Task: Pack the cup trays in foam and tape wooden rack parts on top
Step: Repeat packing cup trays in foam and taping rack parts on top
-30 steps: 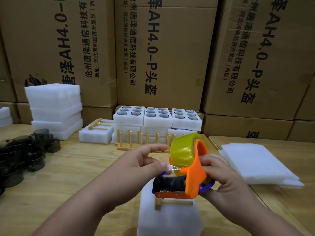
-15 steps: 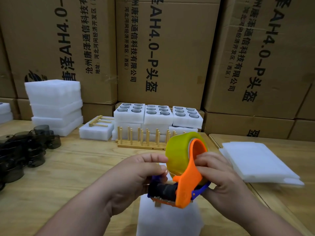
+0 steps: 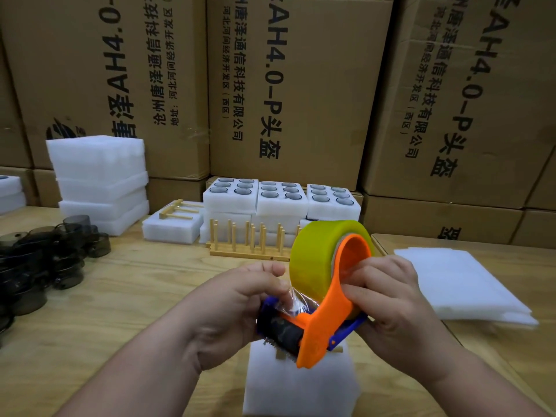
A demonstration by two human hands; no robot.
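Dispenser (image 3: pixel 319 299) held over foam block (image 3: pixel 301 383) at table's (image 3: pixel 120 296) near edge, left hand (image 3: pixel 237 302) left of it, right hand (image 3: pixel 391 299) right. Rack (image 3: pixel 249 245) behind, cup trays (image 3: pixel 279 200) behind that, boxes (image 3: pixel 301 85) at back. Cups (image 3: pixel 45 254) far left, foam stack (image 3: pixel 99 182) back left, sheets (image 3: pixel 457 284) right.

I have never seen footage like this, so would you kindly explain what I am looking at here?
This is one view from a camera worn on a person's head, looking down at their own bare hands; there is no robot. The right hand grips an orange tape dispenser carrying a yellowish tape roll. The left hand pinches the clear tape end. Below sits a white foam block on the wooden table. Behind are foam trays holding cups, a wooden peg rack, dark cups and cardboard boxes.
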